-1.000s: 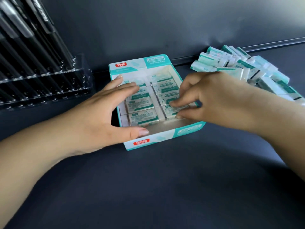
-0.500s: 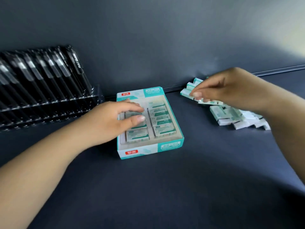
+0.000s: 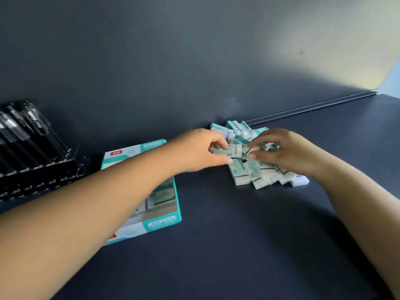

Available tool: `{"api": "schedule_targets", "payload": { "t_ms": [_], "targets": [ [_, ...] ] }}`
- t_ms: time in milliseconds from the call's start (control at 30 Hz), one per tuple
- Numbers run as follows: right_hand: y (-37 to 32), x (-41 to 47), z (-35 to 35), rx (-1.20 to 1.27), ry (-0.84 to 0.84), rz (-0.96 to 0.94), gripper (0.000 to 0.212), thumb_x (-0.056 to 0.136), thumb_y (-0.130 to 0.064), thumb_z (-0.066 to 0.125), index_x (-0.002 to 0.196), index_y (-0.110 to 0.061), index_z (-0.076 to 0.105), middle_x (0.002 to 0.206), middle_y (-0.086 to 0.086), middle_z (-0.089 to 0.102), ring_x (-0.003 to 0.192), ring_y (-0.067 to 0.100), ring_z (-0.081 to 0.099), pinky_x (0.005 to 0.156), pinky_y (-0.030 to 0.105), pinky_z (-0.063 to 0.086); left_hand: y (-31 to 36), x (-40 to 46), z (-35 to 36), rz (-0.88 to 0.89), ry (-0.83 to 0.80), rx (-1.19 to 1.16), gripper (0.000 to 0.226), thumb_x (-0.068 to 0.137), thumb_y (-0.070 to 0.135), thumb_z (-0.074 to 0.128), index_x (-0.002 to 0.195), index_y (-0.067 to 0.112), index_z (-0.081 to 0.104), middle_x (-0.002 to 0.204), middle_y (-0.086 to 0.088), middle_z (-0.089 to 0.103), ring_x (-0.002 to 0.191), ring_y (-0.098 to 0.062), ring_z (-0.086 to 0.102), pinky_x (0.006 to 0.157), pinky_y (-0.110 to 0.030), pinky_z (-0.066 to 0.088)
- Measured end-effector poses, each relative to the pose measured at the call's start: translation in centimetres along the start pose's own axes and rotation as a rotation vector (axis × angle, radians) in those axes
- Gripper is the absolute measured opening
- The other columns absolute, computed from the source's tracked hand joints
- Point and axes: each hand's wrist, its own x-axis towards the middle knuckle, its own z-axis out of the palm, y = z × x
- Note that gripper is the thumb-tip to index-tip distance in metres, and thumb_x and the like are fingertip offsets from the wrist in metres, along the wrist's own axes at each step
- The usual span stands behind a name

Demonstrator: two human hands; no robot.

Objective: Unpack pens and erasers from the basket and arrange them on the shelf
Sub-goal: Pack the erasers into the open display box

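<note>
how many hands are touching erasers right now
2. The left hand grips one eraser above the pile of erasers; the right hand pinches at the pile's top. Fingertips are partly hidden.

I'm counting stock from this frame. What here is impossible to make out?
- Erasers left in the box, head view: the left forearm covers most of the inside.
- Size of the eraser pile: both hands sit over it.
- Box label text: blurred.
- Pen rack: cut off by the left edge.
</note>
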Motion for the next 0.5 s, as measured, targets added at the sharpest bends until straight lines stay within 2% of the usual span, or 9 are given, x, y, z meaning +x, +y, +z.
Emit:
{"api": "schedule_targets", "payload": {
  "t_ms": [67,167,267,333,367,467,500],
  "targets": [
    [0.3,0.2,0.0,0.001,-0.036,-0.029,0.027,0.078,-0.028,0.068,0.104,-0.021,0.067,0.099,-0.011,0.052,0.095,0.006,0.047,0.075,0.012,0.029,-0.1,1.6,0.2,0.015,-0.011,0.059,0.044,0.077,0.037,0.07,0.117,0.026,0.056,0.117,0.01,0.055,0.108,-0.007,0.05,0.086,-0.017,0.036],
    [0.4,0.5,0.0,0.004,-0.087,-0.042,0.032,0.079,-0.031,0.067,0.109,-0.023,0.064,0.101,-0.011,0.05,0.097,0.008,0.046,0.074,0.014,0.031,-0.2,3.3,0.5,0.045,-0.053,0.104,0.052,0.075,0.031,0.073,0.123,0.022,0.054,0.11,0.006,0.044,0.1,-0.006,0.043,0.083,-0.016,0.033],
    [0.6,0.7,-0.2,0.031,-0.112,-0.021,0.033,0.079,-0.034,0.066,0.11,-0.027,0.062,0.104,-0.01,0.049,0.097,0.01,0.049,0.076,0.018,0.038,-0.5,4.2,0.9,0.039,-0.066,0.079,0.038,0.074,0.025,0.075,0.108,0.019,0.061,0.097,0.005,0.048,0.085,-0.008,0.046,0.073,-0.015,0.037],
    [0.9,0.7,-0.3,0.017,-0.12,-0.029,0.035,0.079,-0.037,0.065,0.112,-0.027,0.061,0.104,-0.012,0.048,0.098,0.007,0.046,0.075,0.015,0.033,-0.7,4.3,1.1,0.01,-0.097,0.01,0.024,0.073,0.023,0.076,0.093,0.019,0.063,0.08,0.01,0.054,0.069,-0.004,0.048,0.06,-0.009,0.036],
    [0.9,0.7,-0.3,0.014,-0.123,-0.034,0.036,0.079,-0.037,0.065,0.113,-0.027,0.061,0.104,-0.013,0.047,0.098,0.005,0.044,0.074,0.013,0.029,-0.9,4.3,1.1,-0.002,-0.112,-0.024,0.019,0.073,0.023,0.076,0.084,0.021,0.061,0.075,0.012,0.054,0.065,-0.003,0.048,0.058,-0.008,0.037],
    [1.0,0.7,-0.5,0.023,-0.127,-0.025,0.035,0.08,-0.036,0.065,0.113,-0.028,0.06,0.103,-0.014,0.048,0.098,0.004,0.043,0.075,0.013,0.028,-1.3,4.3,0.9,-0.023,-0.123,-0.101,0.022,0.07,0.02,0.078,0.071,0.025,0.057,0.073,0.007,0.057,0.069,-0.009,0.05,0.071,-0.023,0.043],
    [1.0,0.7,-0.6,0.027,-0.129,-0.018,0.034,0.08,-0.036,0.065,0.112,-0.029,0.061,0.104,-0.014,0.049,0.098,0.004,0.044,0.077,0.014,0.028,-1.3,4.2,0.8,-0.02,-0.112,-0.139,0.022,0.069,0.019,0.078,0.071,0.025,0.057,0.074,0.005,0.058,0.069,-0.009,0.05,0.071,-0.025,0.043]
  ]
}}
